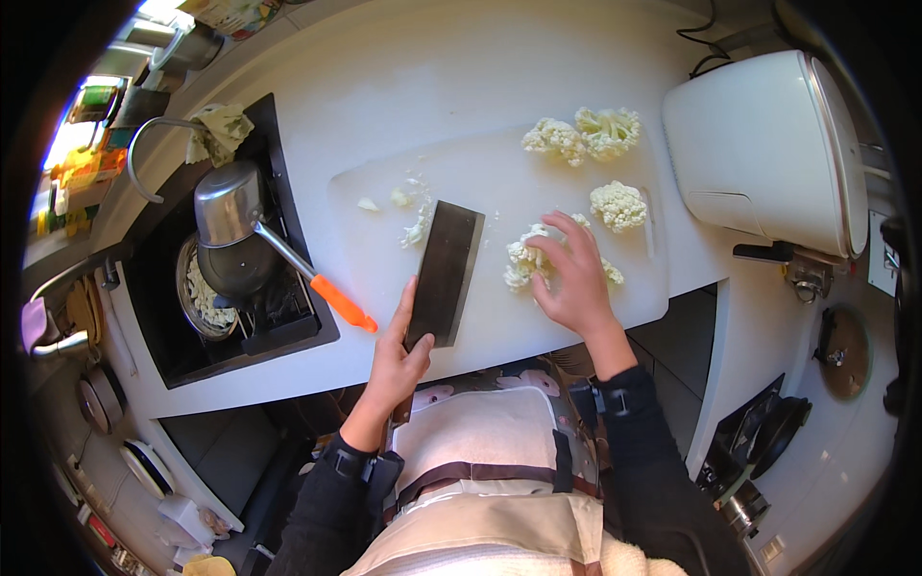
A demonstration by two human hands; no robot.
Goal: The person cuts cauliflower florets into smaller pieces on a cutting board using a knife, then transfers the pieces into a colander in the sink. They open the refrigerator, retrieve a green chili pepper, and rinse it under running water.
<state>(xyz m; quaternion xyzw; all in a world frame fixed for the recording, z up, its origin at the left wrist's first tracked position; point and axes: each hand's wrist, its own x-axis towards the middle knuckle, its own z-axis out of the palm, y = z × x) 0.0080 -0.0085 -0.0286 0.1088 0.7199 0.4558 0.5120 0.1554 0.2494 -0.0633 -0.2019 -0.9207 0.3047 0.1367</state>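
My left hand (pixel 397 363) grips a cleaver (pixel 448 273), whose broad dark blade lies flat side up over the near part of a white cutting board (pixel 374 273). The wooden handle shows below my wrist. My right hand (pixel 576 284) is over a cauliflower piece (pixel 524 259), fingers spread and curved; whether the fingertips touch it I cannot tell. Part of that cauliflower is hidden behind the hand. Farther right on the board sits a rounded floret (pixel 618 207), and two larger cauliflower pieces (pixel 609 133) lie near the far edge. Small cauliflower crumbs (pixel 414 230) are scattered left of the blade.
At left is a black sink (pixel 151 338) with a metal pot (pixel 229 198) and a bowl of cauliflower (pixel 205 299). A ladle-like orange handle (pixel 342 301) juts over the counter. A curved faucet (pixel 137 147) rises beside a cloth (pixel 218 133). A white appliance (pixel 753 155) stands right of the board.
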